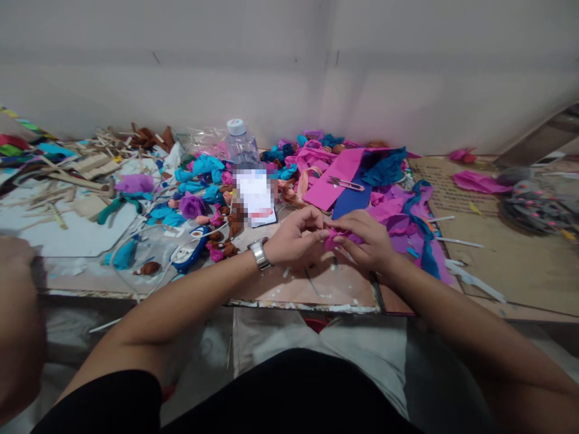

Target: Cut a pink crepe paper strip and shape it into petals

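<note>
**A:** Pale wall (pixel 289 60) at the back, and a low counter (pixel 348 286) buried in paper scraps. What are the hands on?

**B:** The left hand (pixel 296 238) and the right hand (pixel 365 242) meet near the counter's front edge, fingertips touching. Between them sits a small pink paper piece (pixel 333 240), and each grip is pinched on it. The left thumb and fingers close on its left end, and the right fingers curl over the rest.

**A:** Lifted or lying flat?

**B:** Hard to tell; fingers cover most of it.

**A:** Anything on the wrists?

**B:** A metal watch (pixel 259 253) on the left one.

**A:** And around the hands?

**B:** Just behind them a pink sheet (pixel 346 161) lies over a dark blue sheet (pixel 348 205), with small scissors (pixel 346 182) resting on the pink one. To the right, purple and blue strips (pixel 418 223) trail beside the right forearm, then bare cardboard (pixel 497 253). To the left are little brown and pink paper buds (pixel 226 232), a purple paper flower (pixel 191 205) and a blue and white tool (pixel 187 253) with a cord.

**A:** Further out?

**B:** A clear bottle (pixel 241 147) with a white cap stands near the wall, with turquoise paper (pixel 203 166) beside it. Wooden sticks (pixel 85 163) pile up at the far left, with green-handled pliers (pixel 115 206) in front.
</note>
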`<state>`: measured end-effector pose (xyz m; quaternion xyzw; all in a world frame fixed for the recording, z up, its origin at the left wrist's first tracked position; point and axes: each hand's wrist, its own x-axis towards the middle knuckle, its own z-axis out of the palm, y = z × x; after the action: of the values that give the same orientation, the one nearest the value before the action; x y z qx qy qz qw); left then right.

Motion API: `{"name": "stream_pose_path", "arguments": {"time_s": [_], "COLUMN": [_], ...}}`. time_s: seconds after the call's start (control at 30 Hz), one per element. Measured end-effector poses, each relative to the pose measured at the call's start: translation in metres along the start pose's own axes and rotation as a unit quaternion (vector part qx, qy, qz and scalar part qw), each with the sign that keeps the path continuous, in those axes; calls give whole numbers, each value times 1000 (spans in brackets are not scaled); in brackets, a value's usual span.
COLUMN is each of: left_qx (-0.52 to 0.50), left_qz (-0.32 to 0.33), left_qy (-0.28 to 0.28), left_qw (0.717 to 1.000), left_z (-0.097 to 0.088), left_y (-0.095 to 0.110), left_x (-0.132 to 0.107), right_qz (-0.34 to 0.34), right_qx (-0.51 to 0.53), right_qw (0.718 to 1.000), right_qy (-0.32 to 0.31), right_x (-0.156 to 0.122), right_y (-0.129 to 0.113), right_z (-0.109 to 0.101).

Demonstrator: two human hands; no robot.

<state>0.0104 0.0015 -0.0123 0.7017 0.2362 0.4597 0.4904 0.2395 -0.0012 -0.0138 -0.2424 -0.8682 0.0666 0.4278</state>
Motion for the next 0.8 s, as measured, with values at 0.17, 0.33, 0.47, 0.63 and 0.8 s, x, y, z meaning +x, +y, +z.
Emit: {"name": "stream_pose_path", "arguments": {"time_s": [0.17, 0.33, 0.47, 0.63, 0.8], "left_qx": [-5, -28, -25, -17, 41], "left_qz": [-27, -35, -35, -20, 7], "left_qy": [-8, -32, -41, -47, -54], "left_qw": [1000, 998, 998, 999, 998], "left_z": [1, 4, 4, 3, -1], "left_y": [1, 1, 2, 1, -1], "left_x": [-1, -1, -2, -1, -1], "right_qz": [9, 15, 10, 4, 9], "right_qx": [15, 16, 24, 18, 21], "right_qw": [1000, 1000, 1000, 1000, 1000], "right_qy": [1, 20, 0, 1, -1], "right_x": [-1, 2, 2, 2, 2], "right_y": [-1, -4, -4, -5, -5], "right_z": [0, -1, -1, -1, 1]}}
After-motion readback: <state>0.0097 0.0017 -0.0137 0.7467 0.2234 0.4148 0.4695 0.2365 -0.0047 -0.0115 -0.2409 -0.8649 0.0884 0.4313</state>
